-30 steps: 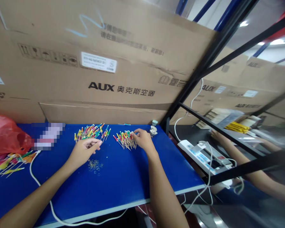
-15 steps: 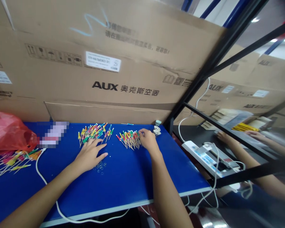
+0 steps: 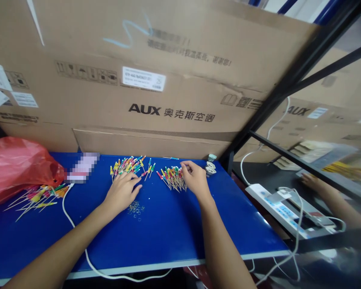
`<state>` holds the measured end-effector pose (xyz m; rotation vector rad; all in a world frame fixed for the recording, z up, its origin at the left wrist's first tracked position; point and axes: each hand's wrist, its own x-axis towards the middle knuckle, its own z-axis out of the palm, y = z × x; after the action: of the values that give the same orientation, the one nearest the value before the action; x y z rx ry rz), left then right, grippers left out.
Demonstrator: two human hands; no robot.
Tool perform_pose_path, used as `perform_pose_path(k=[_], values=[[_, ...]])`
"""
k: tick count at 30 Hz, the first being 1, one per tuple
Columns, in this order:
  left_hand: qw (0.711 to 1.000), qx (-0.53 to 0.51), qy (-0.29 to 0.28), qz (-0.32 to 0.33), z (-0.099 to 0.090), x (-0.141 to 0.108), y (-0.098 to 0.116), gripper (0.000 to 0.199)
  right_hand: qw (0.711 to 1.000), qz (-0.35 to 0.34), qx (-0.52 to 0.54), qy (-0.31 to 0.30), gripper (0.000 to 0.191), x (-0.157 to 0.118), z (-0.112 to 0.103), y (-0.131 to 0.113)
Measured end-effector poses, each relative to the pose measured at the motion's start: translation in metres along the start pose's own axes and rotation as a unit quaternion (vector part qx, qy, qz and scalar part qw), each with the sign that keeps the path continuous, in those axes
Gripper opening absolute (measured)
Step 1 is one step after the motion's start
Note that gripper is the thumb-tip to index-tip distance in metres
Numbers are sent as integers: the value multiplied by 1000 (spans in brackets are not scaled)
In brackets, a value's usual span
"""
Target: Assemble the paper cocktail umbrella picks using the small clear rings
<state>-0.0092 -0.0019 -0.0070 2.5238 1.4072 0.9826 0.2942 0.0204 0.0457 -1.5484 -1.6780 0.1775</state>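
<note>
Two groups of small colourful paper-topped wooden picks lie on the blue table (image 3: 168,224). My left hand (image 3: 123,192) rests at the near edge of the left group (image 3: 129,163), thumb apart, with a red-topped pick at its fingertips. It hides part of that group. My right hand (image 3: 194,176) is curled at the right edge of the right group (image 3: 173,178), thumb and index finger pinched; what they hold, if anything, is too small to name. Small clear rings (image 3: 135,209) lie beside my left hand.
A red plastic bag (image 3: 23,166) and more picks (image 3: 37,197) lie at the left, near a white cable (image 3: 86,257). Cardboard boxes (image 3: 156,132) stand behind. Beyond a black frame (image 3: 270,96) are a power strip (image 3: 276,208) and another person's hand (image 3: 311,181).
The view has shifted, so the table things appear farther right. My left fingers have closed in toward a red-topped pick. My right hand stays beside the right group.
</note>
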Motion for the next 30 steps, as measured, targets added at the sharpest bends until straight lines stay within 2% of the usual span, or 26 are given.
perform_pose_path(k=[6, 9, 11, 13, 16, 19, 22, 26, 30], values=[[997, 23, 64, -44, -27, 8, -6, 27, 999, -4, 48, 19, 36, -2, 7, -9], [985, -71, 121, -96, -33, 12, -6, 23, 995, -19, 98, -12, 37, -9, 18, -20], [964, -164, 157, -138, -31, 13, -5, 24, 987, -37, 141, -63, 36, -16, 30, -30], [938, -248, 167, -175, -26, 12, -1, 28, 978, -40, 180, -101, 36, -24, 45, -41], [916, -323, 136, -194, -16, 9, 9, 32, 961, -43, 235, -139, 36, -34, 65, -56], [910, -351, 109, -191, -10, 6, 21, 32, 949, -27, 293, -117, 35, -39, 75, -65], [904, -377, 81, -185, -7, 5, 27, 31, 935, -9, 338, -102, 32, -41, 76, -71], [908, -378, 60, -172, -3, 5, 29, 21, 916, 8, 385, -111, 28, -45, 73, -78], [909, -386, 34, -153, 0, 6, 32, 21, 911, -9, 397, -116, 22, -48, 70, -84]])
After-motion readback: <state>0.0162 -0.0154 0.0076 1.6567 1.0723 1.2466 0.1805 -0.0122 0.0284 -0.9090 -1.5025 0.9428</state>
